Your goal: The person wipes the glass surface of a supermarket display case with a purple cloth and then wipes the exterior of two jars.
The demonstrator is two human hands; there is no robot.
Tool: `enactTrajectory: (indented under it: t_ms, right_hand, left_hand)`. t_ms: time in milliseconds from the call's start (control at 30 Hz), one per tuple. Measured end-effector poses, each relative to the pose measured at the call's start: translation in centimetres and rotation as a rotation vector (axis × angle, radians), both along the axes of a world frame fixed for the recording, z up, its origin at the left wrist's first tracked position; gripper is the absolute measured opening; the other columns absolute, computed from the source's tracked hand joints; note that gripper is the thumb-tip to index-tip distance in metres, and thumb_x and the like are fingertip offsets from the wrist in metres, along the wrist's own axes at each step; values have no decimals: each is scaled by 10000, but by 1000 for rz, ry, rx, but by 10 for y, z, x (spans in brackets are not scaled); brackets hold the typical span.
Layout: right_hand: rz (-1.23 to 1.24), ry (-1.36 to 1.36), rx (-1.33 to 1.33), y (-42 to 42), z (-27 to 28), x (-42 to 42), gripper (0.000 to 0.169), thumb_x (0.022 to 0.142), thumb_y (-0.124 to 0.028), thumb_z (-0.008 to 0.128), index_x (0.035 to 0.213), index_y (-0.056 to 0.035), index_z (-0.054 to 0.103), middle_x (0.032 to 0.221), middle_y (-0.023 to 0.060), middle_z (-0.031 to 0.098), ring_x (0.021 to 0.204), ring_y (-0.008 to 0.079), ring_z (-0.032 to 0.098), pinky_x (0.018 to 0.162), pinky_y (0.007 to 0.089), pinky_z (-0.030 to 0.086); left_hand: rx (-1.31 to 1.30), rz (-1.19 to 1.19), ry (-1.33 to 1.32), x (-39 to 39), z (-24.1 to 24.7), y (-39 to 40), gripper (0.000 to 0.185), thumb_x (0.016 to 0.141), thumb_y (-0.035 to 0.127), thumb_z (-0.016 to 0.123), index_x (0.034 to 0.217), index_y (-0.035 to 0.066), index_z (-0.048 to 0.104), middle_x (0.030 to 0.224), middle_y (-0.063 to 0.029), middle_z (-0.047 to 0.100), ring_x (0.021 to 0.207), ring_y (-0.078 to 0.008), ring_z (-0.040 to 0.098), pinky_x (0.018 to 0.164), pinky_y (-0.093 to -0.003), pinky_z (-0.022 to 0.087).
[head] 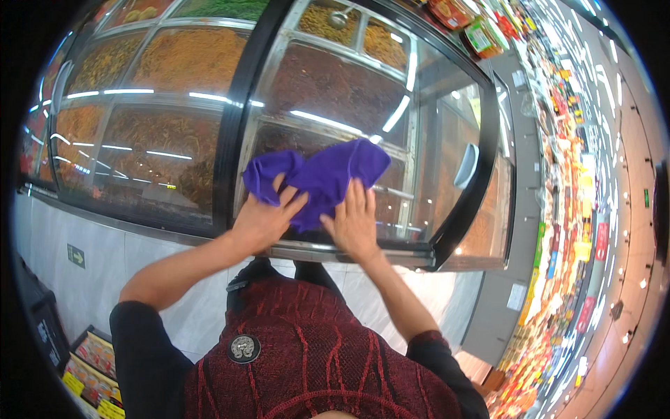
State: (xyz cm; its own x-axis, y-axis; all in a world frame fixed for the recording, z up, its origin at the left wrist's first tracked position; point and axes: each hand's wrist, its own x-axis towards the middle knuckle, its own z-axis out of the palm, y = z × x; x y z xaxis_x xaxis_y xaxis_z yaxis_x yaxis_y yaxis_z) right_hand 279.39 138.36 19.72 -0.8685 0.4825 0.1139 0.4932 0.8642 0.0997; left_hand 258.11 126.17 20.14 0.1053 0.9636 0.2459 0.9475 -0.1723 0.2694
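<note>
A crumpled purple cloth (327,180) lies spread over the glass lid (335,105) of a display case in front of me. My left hand (266,217) grips the cloth's near left part, its fingers bent into the folds. On the cloth's near right side, my right hand (357,217) holds it down with the fingers stretched forward. Through the glass, metal pans show dark brown shredded food (340,84), partly hidden by the cloth and by light reflections. A ladle (339,19) rests in a far pan.
A black frame bar (238,115) divides this lid from a second glass lid (172,125) on the left. A white handle (466,165) sits at the right. Packaged jars (484,39) stand at the far right corner. Lit store shelves (565,209) run along the right. Packaged goods (94,361) lie low left.
</note>
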Motion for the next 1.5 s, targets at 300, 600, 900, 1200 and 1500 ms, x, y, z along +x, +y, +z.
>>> enactTrajectory:
  t_ms: [300, 600, 900, 1200, 1500]
  right_hand:
    - [-418, 345, 161, 183, 84, -56, 635, 1013, -426, 449, 1368, 100, 426, 1515, 304, 329, 1443, 414, 276, 1161, 554, 206]
    - [-174, 416, 48, 9, 11, 22, 501, 893, -167, 563, 1309, 104, 504, 1419, 260, 467, 1396, 396, 368, 1148, 506, 292]
    - [-461, 764, -675, -57, 13, 118, 461, 868, -29, 577, 1326, 2, 542, 1238, 196, 611, 1078, 317, 618, 914, 334, 501]
    - [-533, 1552, -1479, -63, 42, 284, 441, 998, -271, 588, 1395, -86, 538, 1076, -26, 625, 917, 32, 559, 760, 208, 472]
    - [-748, 1441, -1439, -108, 0, 426, 708, 983, -414, 580, 1509, -12, 328, 1483, 189, 437, 1352, 264, 444, 1098, 386, 378]
  left_hand:
    - [286, 220, 39, 13, 82, 220, 549, 882, 258, 591, 1404, 122, 486, 1529, -106, 393, 1352, -333, 413, 1033, -597, 282]
    - [211, -85, -7, 66, 4, 52, 573, 785, 70, 619, 1352, 40, 537, 1547, -104, 393, 1052, -261, 559, 1005, -517, 336]
    - [-334, -68, -850, 132, 8, 11, 332, 955, 108, 507, 1267, 37, 594, 1253, -130, 631, 1187, -306, 577, 1010, -457, 376]
    - [-887, -73, -2424, 282, -16, 30, 515, 1012, 449, 433, 1371, 90, 522, 1393, -105, 557, 1281, -297, 531, 1137, -458, 359]
    - [-675, -152, -2091, 421, 22, 46, 561, 1023, 507, 404, 1366, 74, 499, 1368, -135, 550, 1267, -317, 523, 1023, -527, 457]
